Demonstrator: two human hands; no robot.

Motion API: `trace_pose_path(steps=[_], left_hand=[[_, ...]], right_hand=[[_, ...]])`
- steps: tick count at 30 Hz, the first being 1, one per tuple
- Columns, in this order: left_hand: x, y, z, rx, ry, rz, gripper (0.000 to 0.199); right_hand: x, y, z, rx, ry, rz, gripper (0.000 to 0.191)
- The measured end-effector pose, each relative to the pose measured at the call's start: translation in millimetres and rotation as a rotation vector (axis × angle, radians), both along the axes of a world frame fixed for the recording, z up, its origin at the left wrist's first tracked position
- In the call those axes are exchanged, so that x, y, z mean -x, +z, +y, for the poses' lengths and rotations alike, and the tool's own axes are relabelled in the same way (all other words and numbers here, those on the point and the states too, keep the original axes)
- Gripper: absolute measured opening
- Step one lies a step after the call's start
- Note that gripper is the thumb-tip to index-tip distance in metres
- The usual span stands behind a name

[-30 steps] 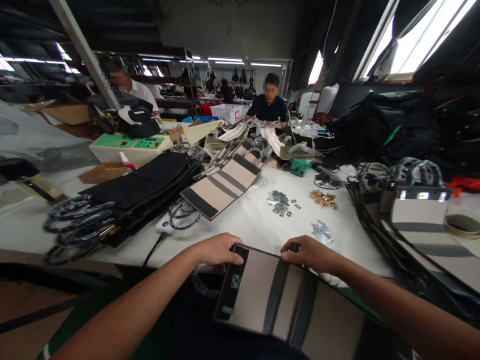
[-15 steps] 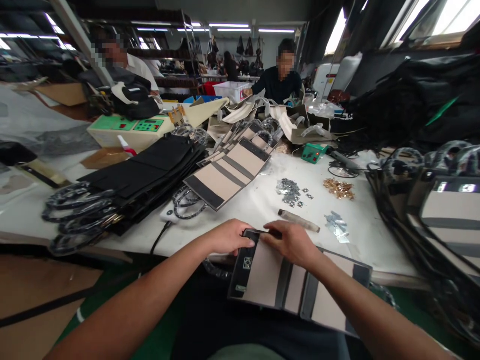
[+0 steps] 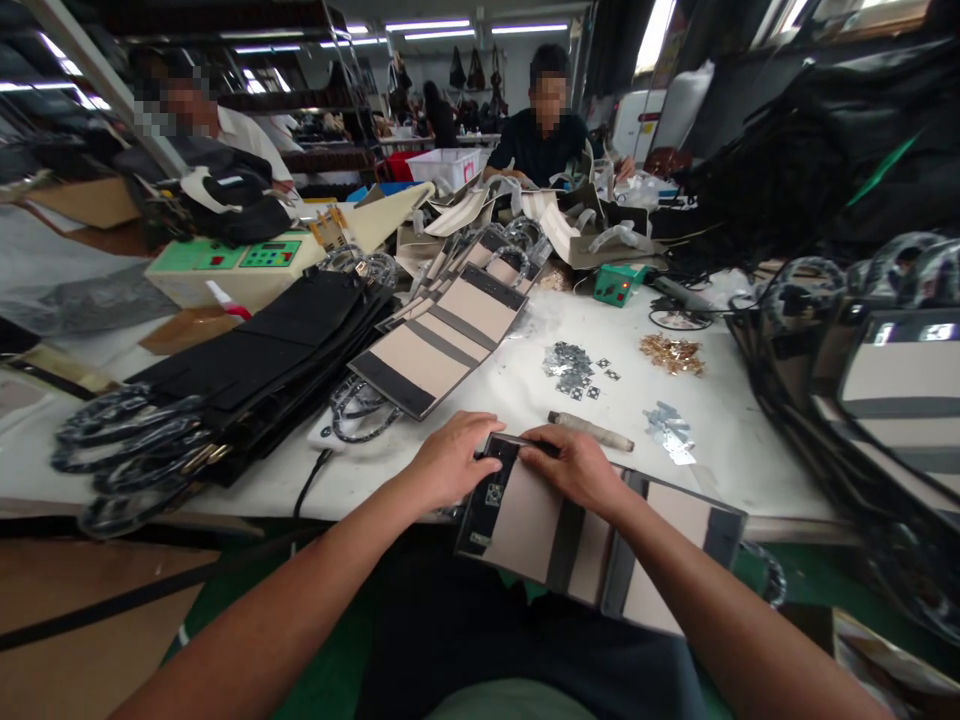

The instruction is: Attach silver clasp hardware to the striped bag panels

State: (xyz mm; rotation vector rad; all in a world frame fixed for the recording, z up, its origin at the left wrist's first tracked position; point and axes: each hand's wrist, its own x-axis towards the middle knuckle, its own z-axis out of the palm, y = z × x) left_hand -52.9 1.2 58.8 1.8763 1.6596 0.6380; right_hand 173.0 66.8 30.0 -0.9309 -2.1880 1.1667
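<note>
An unfinished bag panel (image 3: 525, 525), beige with black bands and a dark edge, rests tilted across my lap and the table's front edge. Its top left corner is gripped between the thumb and fingers of my left hand (image 3: 459, 462). My right hand (image 3: 576, 466) pinches the top edge close beside that corner; what lies under its fingertips is hidden. On the black end band sit a square metal plate (image 3: 493, 494) and a small metal strip (image 3: 481, 541). A plastic-wrapped handle (image 3: 769, 572) sticks out past the panel's right end.
Square metal plates (image 3: 568, 368), brass-coloured pieces (image 3: 673, 354) and metal strips (image 3: 669, 430) lie in piles beyond a wrapped rod (image 3: 591, 431). Stacked black panels (image 3: 262, 340) and beige panels (image 3: 442, 340) fill the left. More bags (image 3: 900, 370) stand right. A co-worker (image 3: 546, 130) sits opposite.
My right hand's fingers have closed down onto the panel's top edge, beside the corner. My left hand keeps its hold. The view has shifted slightly, and the co-worker opposite has moved their arms.
</note>
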Motion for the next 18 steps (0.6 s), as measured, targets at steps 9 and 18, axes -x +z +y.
trace_pose_path(steps=[9,18], left_hand=[[-6.9,2.8,-12.8,0.232,0.091,0.033,0.024],[-0.6,19.0,-23.1,0.129,0.05,0.032,0.04]], right_hand=[[-11.8,12.3,23.0,0.256,0.251,-0.172,0.035],[5.1,21.0,32.7,0.65,0.296,0.177,0.052]])
